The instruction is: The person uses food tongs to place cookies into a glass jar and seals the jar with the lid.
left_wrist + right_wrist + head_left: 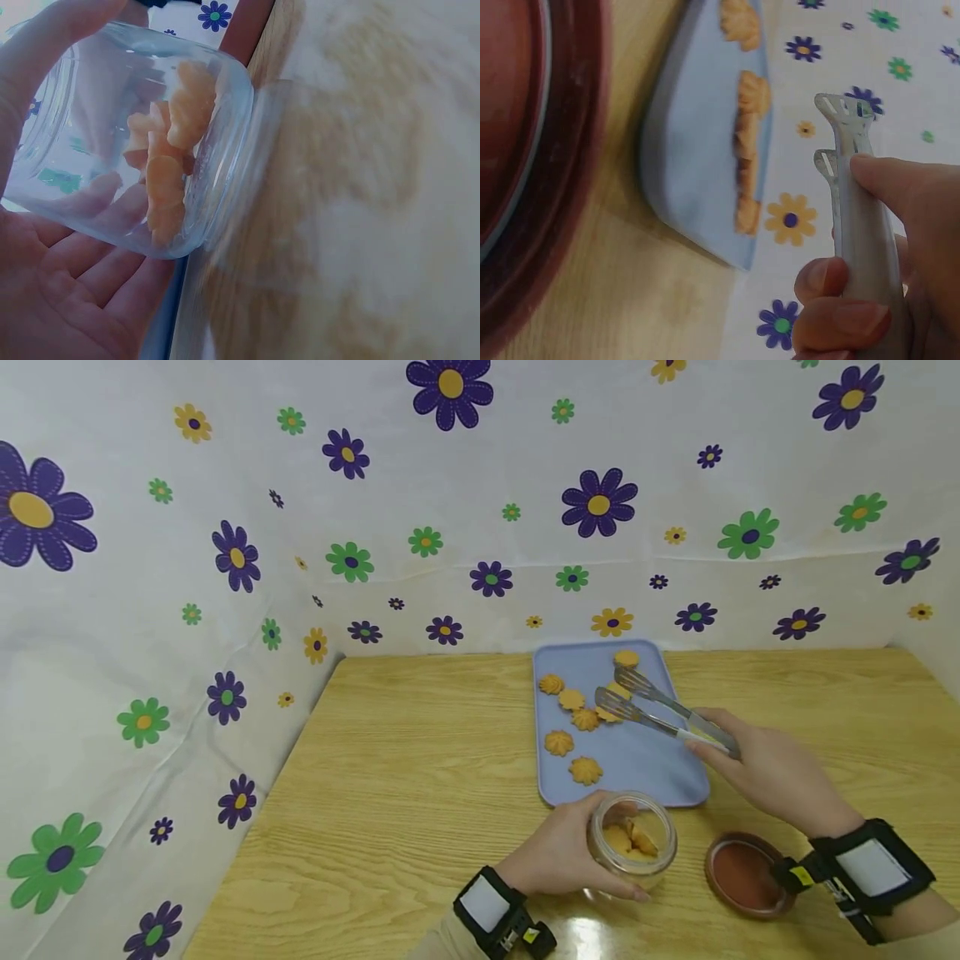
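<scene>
My left hand (558,852) grips a clear glass jar (666,839) near the front of the table, fingers and thumb around its side. Inside the jar lie several flower-shaped cookies (166,154), piled at the bottom. My right hand (780,768) holds metal tongs (693,722) by the handle end. The slotted tips of the tongs are apart, over the right part of a blue tray (637,768). More cookies (585,770) are scattered on the tray, some partly behind the tongs in the head view. In the right wrist view, thumb and fingers wrap the tongs' handle.
A round reddish-brown lid (738,872) lies on the wooden table (397,760), right of the jar and below my right wrist. A white cloth with printed flowers (420,468) stands behind the table and along its left side. The tray lies near the back edge.
</scene>
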Demonstrator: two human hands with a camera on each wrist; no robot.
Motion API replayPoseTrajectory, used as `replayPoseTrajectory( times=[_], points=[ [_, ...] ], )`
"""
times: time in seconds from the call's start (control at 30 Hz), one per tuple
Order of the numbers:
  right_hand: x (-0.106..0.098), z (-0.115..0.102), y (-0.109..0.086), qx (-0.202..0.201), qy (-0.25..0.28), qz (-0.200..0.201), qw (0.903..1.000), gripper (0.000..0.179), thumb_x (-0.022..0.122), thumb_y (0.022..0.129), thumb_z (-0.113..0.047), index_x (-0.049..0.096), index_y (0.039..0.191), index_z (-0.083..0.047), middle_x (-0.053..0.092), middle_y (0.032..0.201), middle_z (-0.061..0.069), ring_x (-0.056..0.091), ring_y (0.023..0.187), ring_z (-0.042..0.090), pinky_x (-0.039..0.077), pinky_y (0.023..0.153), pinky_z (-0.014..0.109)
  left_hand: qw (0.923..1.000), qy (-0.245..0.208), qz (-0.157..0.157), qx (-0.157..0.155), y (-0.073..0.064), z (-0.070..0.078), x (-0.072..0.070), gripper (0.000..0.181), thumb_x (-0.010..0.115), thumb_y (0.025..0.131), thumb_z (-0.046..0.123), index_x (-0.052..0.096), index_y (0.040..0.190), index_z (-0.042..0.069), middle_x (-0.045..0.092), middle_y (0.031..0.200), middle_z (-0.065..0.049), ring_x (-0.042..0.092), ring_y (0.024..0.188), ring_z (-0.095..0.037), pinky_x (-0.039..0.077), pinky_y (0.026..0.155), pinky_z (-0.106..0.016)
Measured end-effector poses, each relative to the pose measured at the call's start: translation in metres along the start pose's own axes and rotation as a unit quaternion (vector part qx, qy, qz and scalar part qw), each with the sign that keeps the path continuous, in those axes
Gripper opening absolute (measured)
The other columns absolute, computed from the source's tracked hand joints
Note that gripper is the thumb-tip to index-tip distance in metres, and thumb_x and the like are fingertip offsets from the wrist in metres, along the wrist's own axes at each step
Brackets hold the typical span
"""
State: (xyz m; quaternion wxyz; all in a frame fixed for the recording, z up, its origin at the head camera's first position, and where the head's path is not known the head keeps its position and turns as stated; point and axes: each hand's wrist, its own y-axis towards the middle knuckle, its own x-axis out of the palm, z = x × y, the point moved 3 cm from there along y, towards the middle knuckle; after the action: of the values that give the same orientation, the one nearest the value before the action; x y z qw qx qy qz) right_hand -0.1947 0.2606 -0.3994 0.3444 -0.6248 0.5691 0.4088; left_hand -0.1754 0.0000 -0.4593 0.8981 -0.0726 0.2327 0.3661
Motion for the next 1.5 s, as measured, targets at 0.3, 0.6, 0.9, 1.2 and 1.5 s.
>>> replayPoseTrajectory(
  times=[0.3, 0.6, 0.9, 1.2, 1.5],
  points=[
    [0.015, -0.001, 0.014, -0.002, -0.049, 0.009, 0.9988, 0.072, 0.057, 0.097, -0.059, 0.057, 0.148, -0.008, 0.036, 0.056, -0.002, 0.039, 0.049, 0.015, 0.023, 0.042, 0.028, 1.0, -0.007, 0.003, 0.006, 0.0, 0.0, 0.002, 0.088, 0.094, 0.068, 0.038, 0.053, 0.144, 0.022, 0.064, 0.137, 0.007, 0.058, 0.12, -0.001, 0.049, 0.105, -0.025],
    [0.021, 0.003, 0.019, -0.001, -0.06, 0.001, 0.9982, 0.067, 0.06, 0.098, -0.051, 0.058, 0.147, -0.005, 0.039, 0.055, 0.0, 0.038, 0.047, 0.015, 0.023, 0.042, 0.028, 1.0, -0.008, 0.0, 0.005, 0.001, 0.001, 0.001, 0.088, 0.094, 0.069, 0.035, 0.053, 0.144, 0.018, 0.064, 0.138, 0.006, 0.058, 0.122, -0.001, 0.048, 0.107, -0.025],
    [0.027, 0.011, 0.025, 0.008, -0.05, -0.015, 0.9986, 0.075, 0.055, 0.098, -0.056, 0.057, 0.145, 0.002, 0.061, 0.077, 0.011, 0.053, 0.063, 0.021, 0.027, 0.046, 0.03, 0.9999, -0.017, -0.003, -0.001, 0.0, -0.001, 0.002, 0.087, 0.094, 0.069, 0.036, 0.053, 0.143, 0.019, 0.064, 0.139, 0.006, 0.057, 0.124, -0.001, 0.047, 0.108, -0.025],
    [0.026, 0.01, 0.027, 0.008, -0.05, -0.019, 0.9985, 0.073, 0.055, 0.099, -0.055, 0.058, 0.144, 0.003, 0.062, 0.078, 0.01, 0.053, 0.063, 0.021, 0.029, 0.047, 0.031, 0.9998, -0.02, 0.0, -0.002, 0.0, 0.0, 0.0, 0.086, 0.094, 0.068, 0.036, 0.053, 0.142, 0.024, 0.064, 0.138, 0.007, 0.057, 0.124, -0.001, 0.047, 0.108, -0.026],
    [0.023, 0.011, 0.026, 0.015, -0.041, -0.022, 0.9988, 0.067, 0.055, 0.101, -0.05, 0.06, 0.141, 0.004, 0.066, 0.086, 0.013, 0.057, 0.072, 0.025, 0.034, 0.051, 0.032, 0.9996, -0.026, -0.004, -0.005, -0.001, 0.001, 0.001, 0.086, 0.094, 0.069, 0.037, 0.053, 0.143, 0.025, 0.064, 0.137, 0.007, 0.057, 0.122, -0.002, 0.048, 0.107, -0.026]
  ],
)
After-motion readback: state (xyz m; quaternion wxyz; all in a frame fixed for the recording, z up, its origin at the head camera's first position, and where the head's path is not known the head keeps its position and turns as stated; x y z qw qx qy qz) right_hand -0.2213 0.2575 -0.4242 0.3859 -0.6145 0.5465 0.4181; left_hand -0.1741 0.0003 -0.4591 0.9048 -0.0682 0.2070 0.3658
